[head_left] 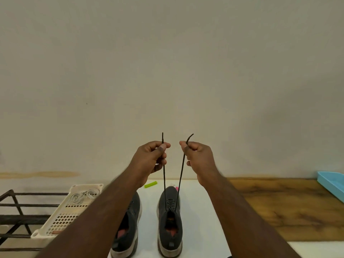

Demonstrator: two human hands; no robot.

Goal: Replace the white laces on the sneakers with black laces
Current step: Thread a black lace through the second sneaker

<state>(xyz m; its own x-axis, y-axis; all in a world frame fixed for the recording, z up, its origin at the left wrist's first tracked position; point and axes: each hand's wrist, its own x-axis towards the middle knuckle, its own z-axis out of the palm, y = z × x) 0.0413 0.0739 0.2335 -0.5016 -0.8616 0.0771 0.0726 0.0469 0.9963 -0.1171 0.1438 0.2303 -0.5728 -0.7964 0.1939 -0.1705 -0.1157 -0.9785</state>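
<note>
A: Where's the black lace [180, 175] right now?

B: Threaded through the right shoe [169, 220], which stands on the white surface [201, 216] with its toe pointing away. Both ends rise from the top eyelets, well above the shoe, one to each hand.

A: And the fingers?

B: Left hand [150, 158] pinches its strand between thumb and forefinger, the other fingers curled in under it. Right hand [197, 157] pinches the other strand the same way. A short tip sticks up above each pinch, the left one straight, the right one bent over to the right.

A: So what does the next move turn on?

B: The two strands run nearly upright, long axis from shoe to hands, closing toward each other as they drop to the tongue. The hands are level and near each other, neither clearly nearer the shoe. I'd say the ends are being evened out, and a cross or knot would come next, down at the eyelets below both hands.

A: How does the lace look?

B: Thin, dark, round, taut on both sides. The crossings over the tongue are visible but too small to count.

A: The other shoe?

B: Left shoe [128, 220] sits beside it, partly hidden by the left forearm; I can't tell its lacing. White laces [81, 196] lie coiled in the cream basket [61, 220] at left
</note>
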